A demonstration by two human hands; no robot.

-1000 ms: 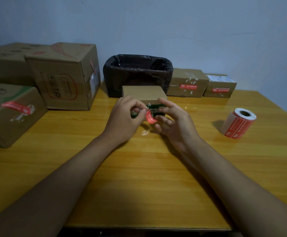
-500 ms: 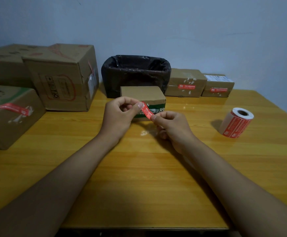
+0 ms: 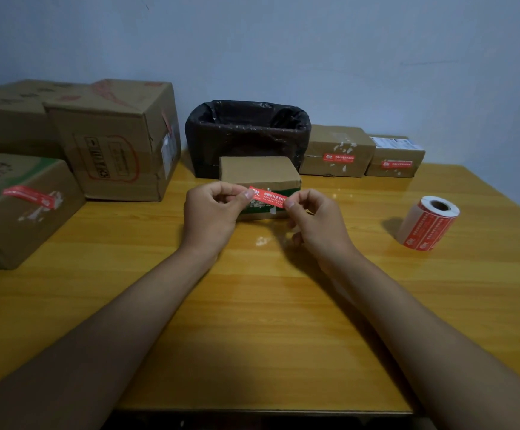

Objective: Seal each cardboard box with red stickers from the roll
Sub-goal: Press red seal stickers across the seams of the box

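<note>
Sticker [image 3: 268,197], red with white print, is stretching flat between both hands just in front of the small cardboard box [image 3: 260,175] at the middle of the desk [image 3: 252,321]. The left hand [image 3: 212,212] is pinching the sticker's left end between thumb and forefinger, its other fingers curling into the palm. The right hand [image 3: 317,221] is pinching the right end the same way, thumb and forefinger clamped on the strip and the remaining fingers folding loosely below. The sticker is hovering over the near upper edge of the small box; whether it is touching the cardboard cannot be told. The box's near face is showing a green band with scuffed white patches.

To the right, well apart from the hands, the sticker roll [image 3: 427,223] is lying tilted on the desk, its white core facing up and to the far side. Behind the small box a bin lined with a black bag [image 3: 246,131] is sitting against the wall. To the right of the bin, two small boxes [image 3: 336,150] [image 3: 393,156] are each carrying a red sticker on the near face. On the left, a large box [image 3: 116,141] is standing near the far edge, and a nearer box [image 3: 20,206] is wearing a red sticker across its top edge.
</note>
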